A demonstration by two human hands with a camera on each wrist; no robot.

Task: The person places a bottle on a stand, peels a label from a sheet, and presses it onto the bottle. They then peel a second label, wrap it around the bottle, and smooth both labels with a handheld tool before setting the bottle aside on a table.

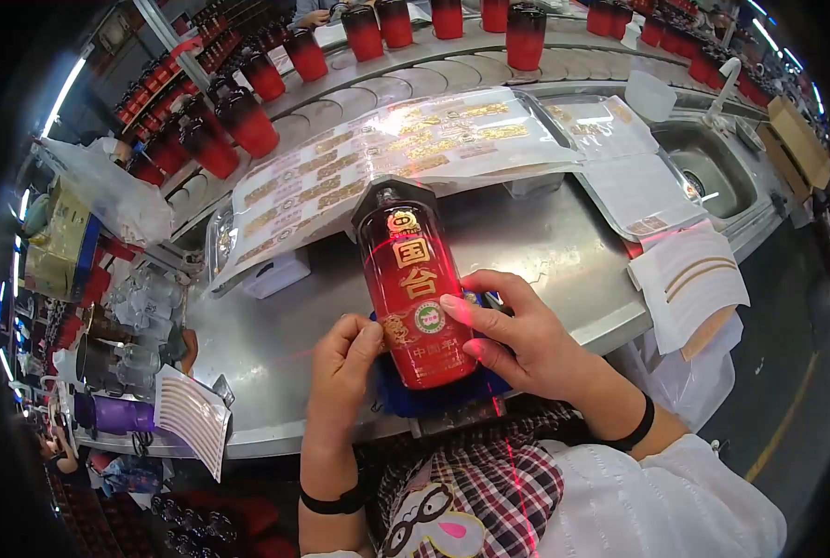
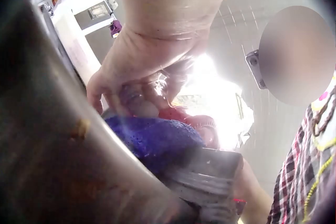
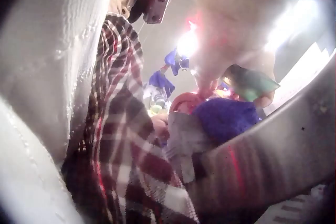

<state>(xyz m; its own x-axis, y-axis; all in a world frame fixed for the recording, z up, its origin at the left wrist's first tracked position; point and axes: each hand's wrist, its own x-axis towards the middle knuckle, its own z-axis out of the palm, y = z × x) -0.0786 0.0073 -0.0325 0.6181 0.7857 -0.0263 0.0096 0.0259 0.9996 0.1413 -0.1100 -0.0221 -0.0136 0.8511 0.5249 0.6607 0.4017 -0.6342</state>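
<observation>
Glossily, the smooth, rounded red bottle (image 1: 417, 290) with gold characters lies on rough blue padding (image 1: 404, 400) by the brushed-steel tabletop's (image 1: 280, 325) near edge; the right hand (image 1: 525, 337) grips its side, thumb on the front, and the left hand's (image 1: 343, 358) curled fingers meet its other side, whether pinching anything I cannot tell

The left hand (image 1: 344, 363) has its fingers curled, the right hand (image 1: 527, 339) bent with fingers parted.
</observation>
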